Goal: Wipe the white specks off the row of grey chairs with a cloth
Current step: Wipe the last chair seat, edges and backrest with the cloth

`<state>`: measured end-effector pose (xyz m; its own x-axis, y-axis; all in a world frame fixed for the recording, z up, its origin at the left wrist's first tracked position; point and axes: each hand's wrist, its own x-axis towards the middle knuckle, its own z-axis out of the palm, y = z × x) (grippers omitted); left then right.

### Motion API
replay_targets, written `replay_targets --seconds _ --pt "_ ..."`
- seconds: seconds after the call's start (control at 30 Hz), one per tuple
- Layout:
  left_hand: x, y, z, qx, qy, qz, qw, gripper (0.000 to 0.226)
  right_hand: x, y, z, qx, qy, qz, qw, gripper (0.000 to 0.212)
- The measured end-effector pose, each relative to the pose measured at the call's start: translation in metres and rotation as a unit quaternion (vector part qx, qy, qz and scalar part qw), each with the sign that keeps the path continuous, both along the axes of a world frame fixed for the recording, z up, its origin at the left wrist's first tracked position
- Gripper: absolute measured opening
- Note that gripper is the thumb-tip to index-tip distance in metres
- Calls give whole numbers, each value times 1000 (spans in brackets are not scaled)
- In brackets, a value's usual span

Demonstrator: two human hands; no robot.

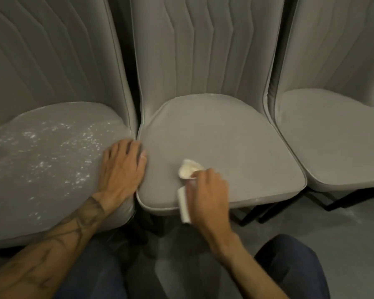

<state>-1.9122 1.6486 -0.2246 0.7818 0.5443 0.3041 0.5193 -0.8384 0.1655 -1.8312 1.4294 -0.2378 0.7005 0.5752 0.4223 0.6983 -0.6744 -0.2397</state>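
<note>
Plainly, three grey chairs stood side by side, their seats nearly touching. The left chair (52, 169) carried the white specks (78, 147), scattered thickest over the middle and right part of its seat and thinning toward the front edge. The middle chair (225, 137) and the right chair (333, 137) showed smooth, clean-looking seats, apart from a faint pale trace at the middle seat's back edge.

The left hand (122, 167) lay flat on the right edge of the speckled seat. Its fingers were spread and straight and held nothing, and the fingertips reached the narrow gap between the left and middle seats. Dark line tattoos ran along the forearm (73, 223); any writing in them was too blurred to read.

The right hand (207, 190) was curled around the white cloth (189, 169), near the front left corner of the middle seat. A crumpled bunch of cloth stuck out past the fingers onto the seat, and a flat strip hung below the hand over the front edge.

The chairs had a soft, velvety cover, rounded cushions with piped rims, and tall backs stitched in bent vertical channels. Thin black legs (253, 214) stood on the grey floor (343, 234). Dark blue trousers (289, 266) filled the bottom of the view.
</note>
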Motion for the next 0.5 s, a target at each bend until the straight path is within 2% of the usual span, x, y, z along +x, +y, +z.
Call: replay_targets --seconds 0.07,0.17,0.3,0.4,0.43,0.5 --pt "9 -14 -3 -3 2 -30 1000 37 -4 7 -3 3 0 32 999 11" --pt "19 -27 -10 7 -2 -54 999 37 25 -25 -2 -3 -5 5 1000 11" --pt "17 -25 -22 20 -47 -40 998 34 89 -98 0 -27 19 -106 994 16" --pt "18 -27 -23 27 -59 -34 997 30 111 -122 2 -1 15 -223 975 17" --pt "19 -27 -23 28 -59 -33 997 29 106 -114 2 11 6 -233 972 17" --pt "18 -28 -22 25 -63 -32 997 28 83 -82 0 27 -14 -188 982 15"
